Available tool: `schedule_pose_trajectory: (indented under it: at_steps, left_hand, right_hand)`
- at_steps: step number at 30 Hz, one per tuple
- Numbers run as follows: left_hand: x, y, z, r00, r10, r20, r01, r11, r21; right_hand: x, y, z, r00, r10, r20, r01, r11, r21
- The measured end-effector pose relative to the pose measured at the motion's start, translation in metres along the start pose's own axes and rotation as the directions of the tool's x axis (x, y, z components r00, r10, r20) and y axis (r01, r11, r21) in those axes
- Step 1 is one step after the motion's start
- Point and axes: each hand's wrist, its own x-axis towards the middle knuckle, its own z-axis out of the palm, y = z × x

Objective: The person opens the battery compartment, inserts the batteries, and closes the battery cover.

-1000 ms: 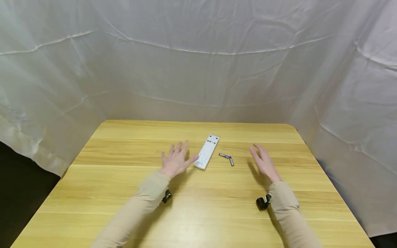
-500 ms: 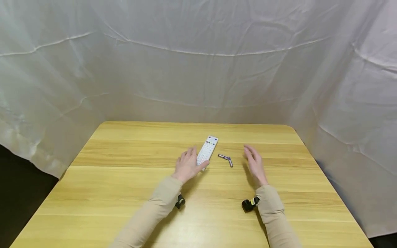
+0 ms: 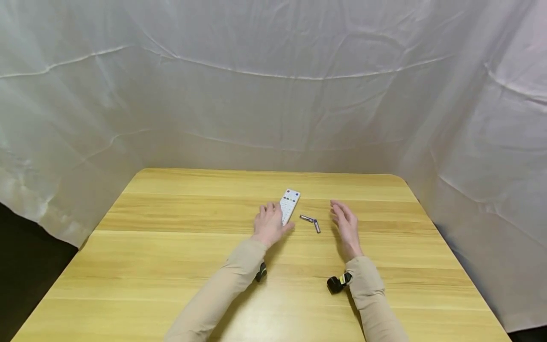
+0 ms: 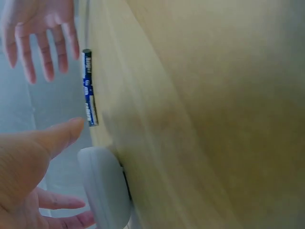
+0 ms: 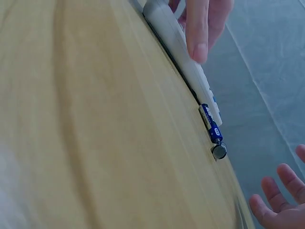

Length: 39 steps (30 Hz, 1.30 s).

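Observation:
A white remote control lies on the wooden table, buttons upward, its far end angled right. My left hand is over its near end and hides that part. In the left wrist view the thumb of this hand is stretched out above the remote, with other fingers on its far side. Right of the remote lie two small blue batteries, one battery meeting the other battery at an angle. My right hand hovers right of them, fingers loosely bent, holding nothing.
The wooden table has rounded far corners. Pale grey cloth hangs behind it and along both sides. A small black camera sits at the right wrist, and another black camera at the left.
My left hand has moved right, from beside the remote to over its near end, its fingers drawing closer together. My right hand has shifted left toward the batteries. The batteries stay where they lay.

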Motion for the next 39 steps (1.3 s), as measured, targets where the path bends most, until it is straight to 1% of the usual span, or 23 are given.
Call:
schedule_pose_trajectory:
  at_steps: [4, 9, 13, 16, 23, 26, 28, 31, 34, 39]
  left_hand:
    - [0.007, 0.001, 0.006, 1.0, 0.007, -0.012, -0.007, 0.999, 0.052]
    - [0.011, 0.001, 0.01, 0.999, 0.006, -0.037, -0.003, 0.997, 0.08]
    - [0.012, 0.001, 0.011, 0.999, -0.005, -0.05, 0.009, 0.998, 0.067]
    - [0.013, 0.002, 0.01, 0.999, -0.016, -0.046, 0.018, 0.999, 0.048]
    - [0.016, -0.001, 0.007, 0.999, -0.045, -0.015, 0.045, 0.999, -0.005]
    - [0.015, -0.004, 0.006, 0.999, -0.044, -0.006, 0.044, 0.998, -0.054]
    - [0.013, -0.006, 0.004, 0.999, -0.037, 0.003, 0.037, 0.993, -0.108]
    - [0.009, -0.01, 0.002, 1.0, -0.015, 0.006, 0.016, 0.978, -0.209]
    - [0.005, -0.012, 0.001, 1.0, 0.002, 0.011, 0.002, 0.95, -0.311]
    - [0.0, -0.015, -0.001, 1.0, 0.011, 0.011, -0.005, 0.893, -0.451]
  right_hand:
    - [-0.001, 0.001, 0.001, 1.0, -0.03, -0.001, 0.03, 0.999, -0.031]
    - [-0.002, 0.001, 0.003, 0.998, -0.059, 0.002, 0.059, 0.997, -0.059]
    - [-0.002, 0.0, 0.005, 0.998, -0.064, 0.004, 0.064, 0.995, -0.079]
    - [-0.001, 0.0, 0.005, 0.998, -0.061, 0.003, 0.061, 0.994, -0.085]
    - [0.0, 0.001, 0.005, 0.998, -0.063, 0.002, 0.063, 0.994, -0.092]
    - [0.001, 0.002, 0.005, 0.998, -0.068, 0.001, 0.068, 0.993, -0.096]
    - [0.001, 0.002, 0.005, 0.998, -0.07, 0.0, 0.07, 0.992, -0.104]
    - [0.001, 0.002, 0.005, 0.997, -0.076, 0.001, 0.075, 0.99, -0.117]
    - [0.001, 0.002, 0.005, 0.996, -0.086, 0.007, 0.087, 0.988, -0.127]
    - [0.001, 0.002, 0.005, 0.995, -0.101, 0.016, 0.102, 0.986, -0.132]
